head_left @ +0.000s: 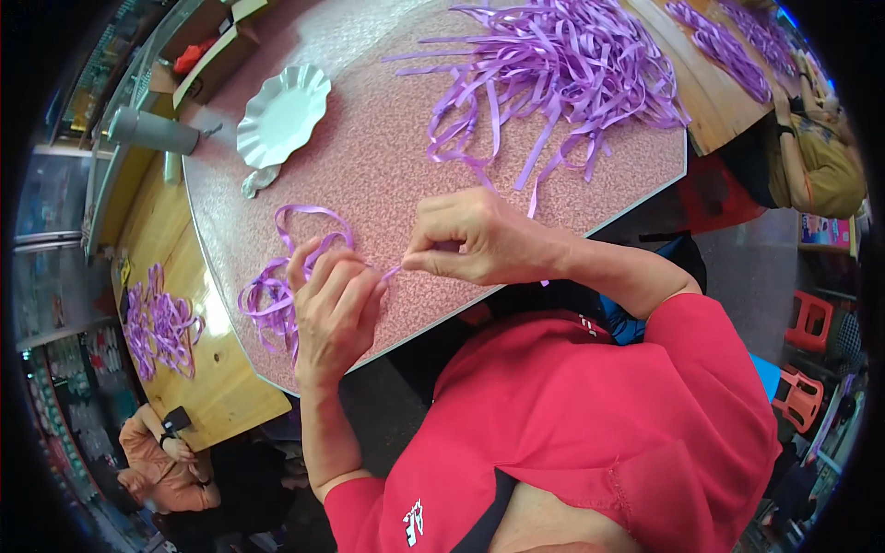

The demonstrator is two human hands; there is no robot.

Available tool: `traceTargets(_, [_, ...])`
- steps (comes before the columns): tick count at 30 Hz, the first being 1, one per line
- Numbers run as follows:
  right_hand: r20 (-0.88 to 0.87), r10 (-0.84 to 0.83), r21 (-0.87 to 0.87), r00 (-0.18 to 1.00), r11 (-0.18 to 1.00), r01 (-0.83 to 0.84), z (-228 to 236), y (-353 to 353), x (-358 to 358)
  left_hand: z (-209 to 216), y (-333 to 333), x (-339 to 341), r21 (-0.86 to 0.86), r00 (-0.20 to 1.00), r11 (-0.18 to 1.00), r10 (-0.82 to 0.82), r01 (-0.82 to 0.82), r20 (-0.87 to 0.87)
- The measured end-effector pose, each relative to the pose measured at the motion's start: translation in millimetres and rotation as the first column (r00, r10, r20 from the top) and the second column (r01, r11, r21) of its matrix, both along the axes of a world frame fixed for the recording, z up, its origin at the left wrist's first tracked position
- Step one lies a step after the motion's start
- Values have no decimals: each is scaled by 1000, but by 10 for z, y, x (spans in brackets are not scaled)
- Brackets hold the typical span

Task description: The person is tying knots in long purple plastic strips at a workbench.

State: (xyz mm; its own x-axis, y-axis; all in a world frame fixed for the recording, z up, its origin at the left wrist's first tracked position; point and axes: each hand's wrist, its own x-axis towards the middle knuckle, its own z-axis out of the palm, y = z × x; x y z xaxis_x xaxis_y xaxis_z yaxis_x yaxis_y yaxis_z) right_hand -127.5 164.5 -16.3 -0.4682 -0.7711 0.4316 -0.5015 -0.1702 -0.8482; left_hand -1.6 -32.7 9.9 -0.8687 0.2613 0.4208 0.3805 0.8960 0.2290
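Note:
Both my hands meet over the near edge of a pink speckled table (369, 120), with a thin purple ribbon (392, 273) stretched between them. My left hand (334, 309) is closed on it, fingers bent together. My right hand (475, 238) pinches the ribbon's other part between thumb and forefinger. Loose purple ribbon loops (269, 297) lie beside and partly behind my left hand. Beyond my right hand spreads a large tangled heap of purple ribbons (581, 64), with some strands trailing down toward my right forearm.
A white scalloped dish (284, 115) sits at the far left near a grey tumbler (152, 131). More purple ribbons (161, 323) lie on a wooden table at left, others (724, 46) at far right. People sit at both sides. Red stools (811, 321) stand at right.

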Motion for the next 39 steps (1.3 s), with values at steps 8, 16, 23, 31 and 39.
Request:
traceTargets(8, [-18, -166, -108, 986, 981, 163, 21, 117, -126, -184, -601, 571, 411, 956, 863, 269, -295, 121])
traceTargets(16, [29, -27, -73, 999, 997, 29, -20, -99, 193, -196, 33, 138, 313, 990, 948, 7, -51, 137])
traceTargets(23, [-69, -57, -109, 996, 993, 49, -63, -72, 191, -215, 104, 136, 535, 991, 842, -11, -64, 136])
traceTargets(31, [-332, -105, -205, 938, 978, 37, -135, -25, 60, -362, -62, 268, 827, 996, 555, 81, -86, 49])
traceTargets(39, [-541, -530, -55, 653, 797, 602, -255, 1088, -1029, -357, -456, 576, 853, 969, 483, 228, -198, 96])
